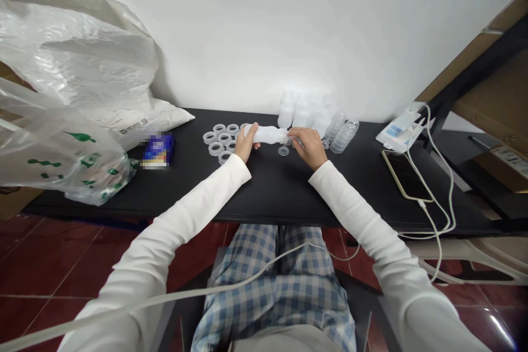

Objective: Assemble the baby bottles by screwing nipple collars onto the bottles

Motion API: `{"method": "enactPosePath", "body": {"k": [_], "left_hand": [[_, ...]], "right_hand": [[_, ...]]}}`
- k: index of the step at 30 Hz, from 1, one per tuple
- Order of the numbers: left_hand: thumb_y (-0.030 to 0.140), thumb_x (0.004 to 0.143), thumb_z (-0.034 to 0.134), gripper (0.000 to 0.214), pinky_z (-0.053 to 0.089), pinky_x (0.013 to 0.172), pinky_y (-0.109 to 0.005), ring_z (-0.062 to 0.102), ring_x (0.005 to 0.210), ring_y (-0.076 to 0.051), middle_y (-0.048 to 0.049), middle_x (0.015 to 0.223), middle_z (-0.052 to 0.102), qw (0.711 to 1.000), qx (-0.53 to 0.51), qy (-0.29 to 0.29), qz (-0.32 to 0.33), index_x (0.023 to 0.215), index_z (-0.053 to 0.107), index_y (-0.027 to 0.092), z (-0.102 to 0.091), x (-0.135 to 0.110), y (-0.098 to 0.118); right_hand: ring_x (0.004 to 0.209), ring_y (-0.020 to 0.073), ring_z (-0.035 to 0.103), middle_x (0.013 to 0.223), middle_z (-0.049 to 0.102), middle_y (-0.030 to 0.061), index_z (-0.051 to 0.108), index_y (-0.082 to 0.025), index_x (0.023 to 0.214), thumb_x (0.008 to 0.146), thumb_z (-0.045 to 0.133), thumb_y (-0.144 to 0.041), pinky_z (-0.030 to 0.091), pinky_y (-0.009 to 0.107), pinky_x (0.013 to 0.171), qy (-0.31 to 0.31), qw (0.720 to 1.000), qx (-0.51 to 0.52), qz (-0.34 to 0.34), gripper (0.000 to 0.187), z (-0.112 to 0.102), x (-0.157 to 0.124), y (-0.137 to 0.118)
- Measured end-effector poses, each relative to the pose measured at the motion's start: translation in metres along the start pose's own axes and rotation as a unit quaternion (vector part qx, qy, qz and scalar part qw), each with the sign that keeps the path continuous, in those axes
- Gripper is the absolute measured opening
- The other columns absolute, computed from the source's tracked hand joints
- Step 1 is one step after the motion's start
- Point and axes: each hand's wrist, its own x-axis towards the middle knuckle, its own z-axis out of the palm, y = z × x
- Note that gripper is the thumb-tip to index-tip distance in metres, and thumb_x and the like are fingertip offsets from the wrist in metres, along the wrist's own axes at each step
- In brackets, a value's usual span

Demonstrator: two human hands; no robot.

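Note:
My left hand [246,143] is wrapped around the base of a white plastic bottle [268,134] held sideways just above the black table [272,187]. My right hand [306,144] is pinched at the bottle's neck end, on a small piece too small to make out. A small clear funnel-like piece [283,150] lies on the table under the bottle. Several clear plastic rings [220,140] lie just left of my left hand. Several white bottles [307,110] stand behind my right hand against the wall.
Stacks of clear caps [343,136] lie right of the bottles. A phone [405,175] on a white cable and a white charger box [399,130] sit at the right. Large plastic bags [70,99] fill the left end, beside a small blue packet [157,149].

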Motion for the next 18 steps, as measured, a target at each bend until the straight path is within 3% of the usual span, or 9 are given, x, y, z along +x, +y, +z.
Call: {"method": "enactPosePath", "body": {"k": [6,18], "left_hand": [[0.068,0.077,0.071,0.05,0.038,0.038,-0.022,0.05,0.042,-0.009,0.0026,0.057,0.056,1.0,-0.02,0.015,0.014,0.078,0.056,0.02,-0.0005,0.0018,0.0009],[0.068,0.077,0.071,0.051,0.037,0.039,-0.021,0.049,0.041,-0.008,0.0042,0.056,0.055,0.999,-0.029,0.023,0.032,0.077,0.055,0.019,0.0006,-0.0025,0.0082]], "right_hand": [[0.091,0.0206,0.065,0.108,0.075,0.0053,0.062,-0.023,0.12,0.104,0.044,-0.032,0.042,0.035,0.08,0.011,1.0,-0.005,-0.002,0.025,-0.0004,-0.0003,0.0005],[0.088,0.0243,0.061,0.102,0.072,0.0094,0.06,-0.02,0.128,0.103,0.033,-0.052,0.04,0.038,0.081,-0.036,0.999,-0.033,0.024,0.049,-0.0011,0.0004,0.0009]]}}
